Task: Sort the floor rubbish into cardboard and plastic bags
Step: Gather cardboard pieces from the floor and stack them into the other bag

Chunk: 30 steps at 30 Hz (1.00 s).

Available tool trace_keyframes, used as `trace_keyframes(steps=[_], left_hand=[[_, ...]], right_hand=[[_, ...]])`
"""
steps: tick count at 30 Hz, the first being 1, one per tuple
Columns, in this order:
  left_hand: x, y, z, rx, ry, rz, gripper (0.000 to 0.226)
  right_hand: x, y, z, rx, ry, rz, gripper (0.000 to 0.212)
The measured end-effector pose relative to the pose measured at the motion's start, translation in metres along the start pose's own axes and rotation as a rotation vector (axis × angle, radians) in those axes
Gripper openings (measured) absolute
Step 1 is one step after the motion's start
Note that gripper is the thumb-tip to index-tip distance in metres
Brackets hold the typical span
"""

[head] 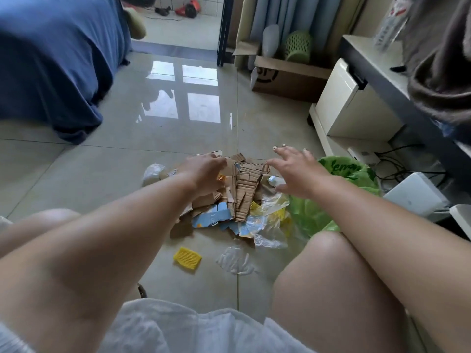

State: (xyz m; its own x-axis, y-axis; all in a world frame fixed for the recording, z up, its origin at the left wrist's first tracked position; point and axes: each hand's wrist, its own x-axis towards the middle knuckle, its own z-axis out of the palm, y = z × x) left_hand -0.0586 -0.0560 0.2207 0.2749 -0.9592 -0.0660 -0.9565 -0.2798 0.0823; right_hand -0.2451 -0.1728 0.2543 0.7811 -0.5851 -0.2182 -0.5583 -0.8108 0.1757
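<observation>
A pile of torn cardboard (246,188) lies on the tiled floor in front of me, mixed with blue printed scraps (212,217) and clear and yellow plastic film (271,215). My left hand (204,171) rests on the pile's left side, fingers curled downward by a small orange wrapper (221,178); whether it grips anything is hidden. My right hand (297,170) hovers over the pile's right edge, fingers spread, holding nothing. A green plastic bag (313,212) lies open just right of the pile. A yellow ridged piece (187,257) and crumpled clear plastic (235,259) lie nearer to me.
A bed with a blue sheet (56,64) fills the left. A brown cardboard box (285,80) stands at the back right beside a green basket (298,45). A desk with white units (349,103) and cables (397,169) lines the right. My bare knees frame the near floor.
</observation>
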Motion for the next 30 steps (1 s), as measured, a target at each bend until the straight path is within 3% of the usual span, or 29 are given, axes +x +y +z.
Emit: trace_keyframes(steps=[6,13,22,30], left_hand=[[0.037,-0.002,0.069,-0.059,-0.054,-0.012,0.049],[0.063,-0.002,0.175,-0.174,-0.243,-0.165,0.081],[0.108,-0.017,0.236,-0.168,-0.388,-0.186,0.103],[0.127,-0.029,0.291,-0.118,-0.487,-0.162,0.104]], right_hand=[[0.042,0.015,0.04,-0.132,-0.058,-0.126,0.065],[0.108,0.017,0.144,-0.209,-0.184,-0.284,0.064],[0.171,0.027,0.201,-0.163,-0.252,-0.361,0.064],[0.218,0.013,0.262,-0.142,-0.232,-0.474,0.062]])
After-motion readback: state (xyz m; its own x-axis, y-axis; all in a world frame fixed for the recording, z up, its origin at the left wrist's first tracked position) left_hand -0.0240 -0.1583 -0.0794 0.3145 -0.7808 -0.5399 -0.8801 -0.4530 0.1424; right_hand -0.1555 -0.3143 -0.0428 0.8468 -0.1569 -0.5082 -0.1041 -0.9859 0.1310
